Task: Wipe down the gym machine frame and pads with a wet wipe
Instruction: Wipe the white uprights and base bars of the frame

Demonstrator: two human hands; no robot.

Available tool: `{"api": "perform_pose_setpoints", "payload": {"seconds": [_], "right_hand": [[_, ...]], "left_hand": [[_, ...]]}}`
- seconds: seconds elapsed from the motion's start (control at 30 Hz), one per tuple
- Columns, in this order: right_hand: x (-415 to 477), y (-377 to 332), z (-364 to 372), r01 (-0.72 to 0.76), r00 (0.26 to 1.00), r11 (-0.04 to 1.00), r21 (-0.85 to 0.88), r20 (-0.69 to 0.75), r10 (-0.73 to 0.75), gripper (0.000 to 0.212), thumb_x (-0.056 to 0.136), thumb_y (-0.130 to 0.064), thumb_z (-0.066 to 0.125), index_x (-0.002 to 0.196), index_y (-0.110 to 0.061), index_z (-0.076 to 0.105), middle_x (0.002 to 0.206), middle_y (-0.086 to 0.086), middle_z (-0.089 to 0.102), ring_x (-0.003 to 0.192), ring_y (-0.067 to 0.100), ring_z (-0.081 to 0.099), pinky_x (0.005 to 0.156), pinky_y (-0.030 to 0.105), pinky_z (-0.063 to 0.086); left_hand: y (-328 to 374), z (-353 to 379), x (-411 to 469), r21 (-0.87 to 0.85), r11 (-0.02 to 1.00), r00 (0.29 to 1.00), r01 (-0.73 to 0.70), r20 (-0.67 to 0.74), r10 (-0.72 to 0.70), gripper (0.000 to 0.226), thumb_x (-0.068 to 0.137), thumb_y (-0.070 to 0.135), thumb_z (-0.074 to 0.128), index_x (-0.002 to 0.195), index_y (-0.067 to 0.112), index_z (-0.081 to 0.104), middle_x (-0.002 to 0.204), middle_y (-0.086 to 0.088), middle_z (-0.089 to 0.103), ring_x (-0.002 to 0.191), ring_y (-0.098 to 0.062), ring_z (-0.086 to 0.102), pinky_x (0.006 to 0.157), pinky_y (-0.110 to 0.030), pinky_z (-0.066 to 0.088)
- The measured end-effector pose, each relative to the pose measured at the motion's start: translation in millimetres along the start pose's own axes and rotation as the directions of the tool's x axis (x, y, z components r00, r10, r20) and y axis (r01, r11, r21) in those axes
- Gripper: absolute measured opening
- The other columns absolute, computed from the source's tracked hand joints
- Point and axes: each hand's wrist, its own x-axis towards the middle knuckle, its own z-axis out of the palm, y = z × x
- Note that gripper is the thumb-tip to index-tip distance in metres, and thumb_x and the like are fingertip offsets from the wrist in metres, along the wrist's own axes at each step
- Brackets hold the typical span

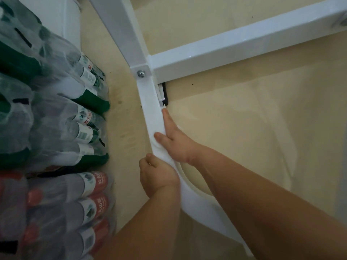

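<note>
1. Two hands are on the same white frame bar (pixel 150 113), close together. Your left hand (pixel 157 175) is the nearer one, and its fingers curl round the bar's left edge.
2. Your right hand (pixel 174 141) sits just beyond the left. Its thumb lies across the top face and its fingers run down the right side, so the bar is clamped between them.
3. You cannot tell the wet wipe apart from the white paint beneath either hand.
4. From the lower right, the frame bar curves up under your forearms and runs away from you to a joint.
5. A bolt head (pixel 141 73) sits on the joint plate. Two square tubes leave the joint: the diagonal tube (pixel 122 25) toward the upper left and the cross tube (pixel 225 47) toward the upper right.
6. A black foot (pixel 165 94) shows just beside the joint, on the beige floor (pixel 244 128).
7. Shrink-wrapped bottle packs lie to your left. The red-labelled pack (pixel 93 194) is nearest and the green-labelled packs (pixel 56 109) are farther off.
</note>
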Motion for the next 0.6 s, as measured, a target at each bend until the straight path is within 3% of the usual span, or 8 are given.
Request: {"api": "perform_pose_setpoints", "payload": {"seconds": [0.07, 0.23, 0.3, 0.4, 0.5, 0.6], "right_hand": [[18.6, -15.6, -6.5, -0.004, 1.0, 1.0, 0.013, -0.031, 0.005, 0.075, 0.106, -0.021, 0.048, 0.161, -0.012, -0.001, 0.167, 0.001, 0.015, 0.15, 0.018, 0.023, 0.125, 0.04, 0.022], [58.2, -31.6, -21.5, -0.054, 0.998, 0.996, -0.066, -0.048, 0.051, 0.078, 0.108, -0.025, 0.046, 0.162, -0.011, -0.008, 0.171, 0.002, 0.0, 0.156, 0.019, 0.01, 0.127, 0.04, 0.013], [43.4, -26.5, -18.7, -0.058, 0.998, 0.996, -0.069, -0.013, 0.057, 0.074, 0.108, -0.026, 0.045, 0.162, -0.011, -0.003, 0.17, 0.002, 0.01, 0.153, 0.02, 0.02, 0.126, 0.041, 0.02], [1.0, -19.1, -11.4, -0.05, 0.998, 0.996, -0.073, 0.043, 0.053, 0.074, 0.106, -0.025, 0.047, 0.162, -0.013, 0.0, 0.166, 0.002, 0.019, 0.148, 0.018, 0.028, 0.124, 0.039, 0.024], [-47.7, -8.9, -3.3, -0.104, 0.987, 0.978, -0.18, 0.099, 0.124, 0.08, 0.107, -0.024, 0.046, 0.161, -0.011, -0.011, 0.171, 0.001, -0.002, 0.155, 0.015, 0.007, 0.126, 0.027, 0.005], [-98.1, -2.1, 0.3, -0.157, 0.973, 0.955, -0.253, 0.127, 0.194, 0.07, 0.11, -0.024, 0.04, 0.162, -0.011, -0.005, 0.171, 0.003, -0.001, 0.156, 0.014, 0.005, 0.115, 0.011, 0.001]], "left_hand": [[-1.7, 0.1, -1.1, 0.017, 1.0, 1.0, 0.005, -0.006, -0.005, 0.043, 0.109, 0.025, 0.025, 0.124, 0.0, 0.056, 0.133, -0.019, 0.057, 0.121, -0.034, 0.05, 0.071, -0.022, 0.015], [-1.4, -1.5, -5.4, 0.042, 0.998, 0.999, -0.045, -0.021, 0.046, 0.045, 0.109, 0.028, 0.025, 0.122, -0.001, 0.057, 0.132, -0.019, 0.058, 0.121, -0.035, 0.051, 0.075, -0.026, 0.02], [0.5, -3.5, -5.9, 0.035, 0.998, 0.998, -0.055, -0.027, 0.055, 0.044, 0.109, 0.027, 0.026, 0.123, -0.002, 0.057, 0.134, -0.02, 0.057, 0.122, -0.035, 0.05, 0.073, -0.027, 0.022], [0.1, -5.7, -4.5, 0.037, 0.998, 0.998, -0.059, -0.006, 0.059, 0.043, 0.108, 0.027, 0.027, 0.126, 0.002, 0.056, 0.133, -0.02, 0.057, 0.122, -0.034, 0.05, 0.09, -0.032, 0.032], [-4.9, -8.4, -2.0, 0.051, 0.993, 0.993, -0.102, 0.058, 0.099, 0.041, 0.106, 0.027, 0.024, 0.129, 0.006, 0.051, 0.13, -0.017, 0.056, 0.12, -0.032, 0.05, 0.094, -0.032, 0.037], [-4.4, -11.6, -2.5, -0.003, 0.996, 0.995, -0.084, 0.059, 0.084, 0.042, 0.107, 0.028, 0.024, 0.133, 0.007, 0.05, 0.137, -0.015, 0.052, 0.125, -0.03, 0.047, 0.095, -0.03, 0.035]]}}
